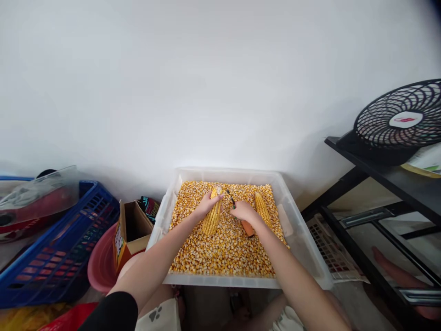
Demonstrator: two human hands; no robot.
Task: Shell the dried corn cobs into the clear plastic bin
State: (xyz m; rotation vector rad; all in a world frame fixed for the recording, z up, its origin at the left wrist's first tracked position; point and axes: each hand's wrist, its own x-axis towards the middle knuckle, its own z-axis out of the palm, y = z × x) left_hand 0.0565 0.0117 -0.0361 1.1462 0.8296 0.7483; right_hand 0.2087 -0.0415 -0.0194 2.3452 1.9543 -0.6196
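Note:
My left hand (209, 203) is closed around an upright-tilted ear of corn (212, 219), covered in yellow kernels with a pale tip at the top. My right hand (244, 211) grips a slim dark tool (231, 196) whose narrow end points up toward the ear's tip; its exact kind is unclear. Just below that hand shows an orange-brown cylindrical piece (247, 228), perhaps the tool's handle; I cannot tell. To the right, a second ear of corn (262, 209) lies on the loose kernels (220, 257). All this is inside a translucent plastic bin (227, 281).
A white wall rises behind the bin. On the left are a blue crate (65, 243), a pink basin (101, 259) and an open cardboard box (134, 225). A black rack (379, 179) with a fan (403, 117) stands on the right, near a pale slatted basket (332, 250).

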